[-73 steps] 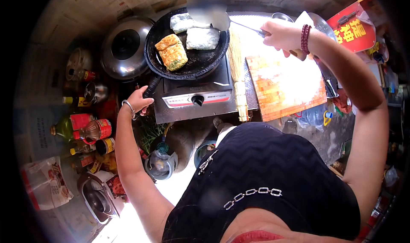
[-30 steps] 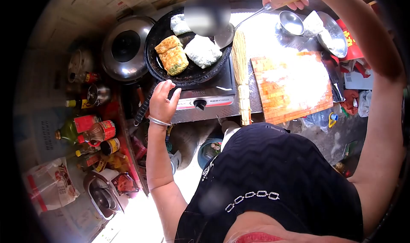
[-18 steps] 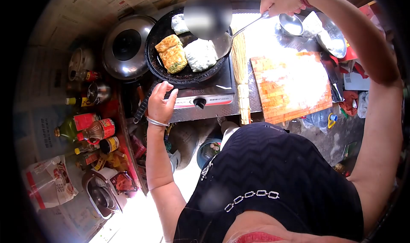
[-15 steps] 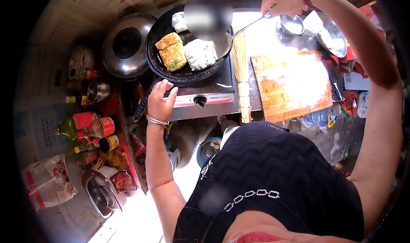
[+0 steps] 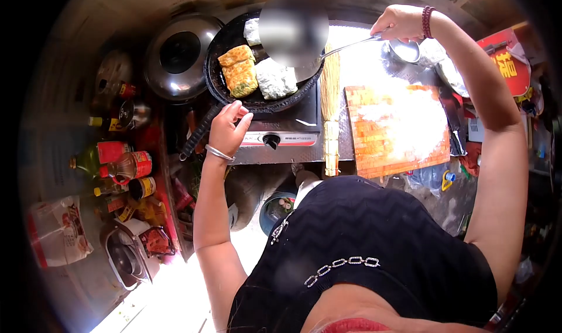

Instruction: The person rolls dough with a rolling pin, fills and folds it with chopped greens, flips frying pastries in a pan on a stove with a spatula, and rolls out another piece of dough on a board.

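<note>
My right hand (image 5: 404, 24) is closed round the handle of a metal spatula (image 5: 355, 43), whose blade rests in the black pan (image 5: 266, 106) at its right side. Beside the blade lies a pale white piece (image 5: 275, 79); a golden-brown folded piece (image 5: 239, 70) is to its left, and another white piece (image 5: 252, 32) shows at the back. A round blurred patch hides part of the pan. My left hand (image 5: 229, 125) is at the pan's front rim near its black handle (image 5: 199, 135), thumb and fingers apart, holding nothing.
Under the pan stands a gas stove (image 5: 281, 138). A straw brush (image 5: 331, 110) and a wooden board (image 5: 398, 131) are to its right. At left are a domed lid (image 5: 180, 55) and several bottles (image 5: 133, 166). A blue bucket (image 5: 269, 213) stands below.
My left hand has let go of the pan handle and moved to the pan's front rim. The spatula went down to the pan's right side, and the right white piece has shifted.
</note>
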Tool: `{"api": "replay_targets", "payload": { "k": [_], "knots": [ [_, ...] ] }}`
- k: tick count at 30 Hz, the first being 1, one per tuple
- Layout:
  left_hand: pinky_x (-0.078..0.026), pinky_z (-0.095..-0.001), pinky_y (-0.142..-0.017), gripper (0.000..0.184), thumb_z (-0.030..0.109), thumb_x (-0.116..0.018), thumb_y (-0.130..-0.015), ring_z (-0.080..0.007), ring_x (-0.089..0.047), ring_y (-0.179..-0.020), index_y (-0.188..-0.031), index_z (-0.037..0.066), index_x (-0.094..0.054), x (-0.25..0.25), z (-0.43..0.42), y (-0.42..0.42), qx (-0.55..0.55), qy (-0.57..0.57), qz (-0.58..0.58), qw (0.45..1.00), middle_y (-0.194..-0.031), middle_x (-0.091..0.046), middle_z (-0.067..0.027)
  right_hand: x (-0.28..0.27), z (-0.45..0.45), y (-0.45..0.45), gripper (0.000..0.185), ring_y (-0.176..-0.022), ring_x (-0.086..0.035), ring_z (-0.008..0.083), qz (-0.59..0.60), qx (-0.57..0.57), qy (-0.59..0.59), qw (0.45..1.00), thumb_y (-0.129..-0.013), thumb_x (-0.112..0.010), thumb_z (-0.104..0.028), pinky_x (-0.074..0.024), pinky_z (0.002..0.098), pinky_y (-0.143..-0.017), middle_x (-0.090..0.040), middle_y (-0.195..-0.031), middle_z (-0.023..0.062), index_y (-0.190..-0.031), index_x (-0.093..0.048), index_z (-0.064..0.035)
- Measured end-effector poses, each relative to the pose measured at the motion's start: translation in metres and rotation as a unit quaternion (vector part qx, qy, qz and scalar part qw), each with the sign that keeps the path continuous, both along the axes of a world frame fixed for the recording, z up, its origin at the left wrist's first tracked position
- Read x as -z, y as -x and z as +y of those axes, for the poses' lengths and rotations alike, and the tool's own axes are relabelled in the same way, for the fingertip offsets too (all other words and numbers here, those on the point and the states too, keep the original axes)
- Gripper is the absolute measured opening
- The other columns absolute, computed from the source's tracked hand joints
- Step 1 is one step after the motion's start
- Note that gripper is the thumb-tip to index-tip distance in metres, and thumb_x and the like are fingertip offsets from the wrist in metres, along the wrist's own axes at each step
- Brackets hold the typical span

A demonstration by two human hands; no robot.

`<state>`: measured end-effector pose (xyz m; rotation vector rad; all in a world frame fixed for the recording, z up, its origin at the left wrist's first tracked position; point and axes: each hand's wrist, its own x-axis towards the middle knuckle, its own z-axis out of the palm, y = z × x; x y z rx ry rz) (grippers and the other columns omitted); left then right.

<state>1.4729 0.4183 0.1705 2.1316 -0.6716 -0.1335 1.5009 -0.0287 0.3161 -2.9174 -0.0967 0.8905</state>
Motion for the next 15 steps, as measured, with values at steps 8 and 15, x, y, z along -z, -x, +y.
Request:
{"api": "replay_targets", "payload": {
  "k": [8,15],
  "knots": [
    [-0.051,-0.0304,-0.069,0.017,0.007,-0.066,-0.085,-0.0210,-0.064,-0.074,-0.094,-0.005,-0.059,0.002,-0.031,-0.015,-0.012,0.013,-0.001,1.000,-0.084,-0.063,-0.0125,0.013,-0.003,-0.009,0.032,-0.060,-0.066,0.0168,-0.032,-0.058,-0.044,0.997,-0.086,-0.059,-0.014,-0.0560,0.0297,-0.057,-0.072,-0.090,0.0114,-0.116,-0.068,-0.0087],
    [-0.051,-0.0246,-0.070,0.014,0.009,-0.063,-0.090,-0.0103,-0.064,-0.077,-0.095,-0.004,-0.059,-0.001,-0.053,-0.035,-0.047,0.079,0.046,0.995,-0.085,-0.067,-0.0072,0.040,0.007,-0.018,0.026,-0.092,-0.069,0.0241,-0.136,-0.148,-0.081,0.976,-0.093,-0.061,-0.024,-0.0558,0.0352,-0.082,-0.071,-0.105,0.0115,-0.110,-0.070,-0.0054]
  ]
}}
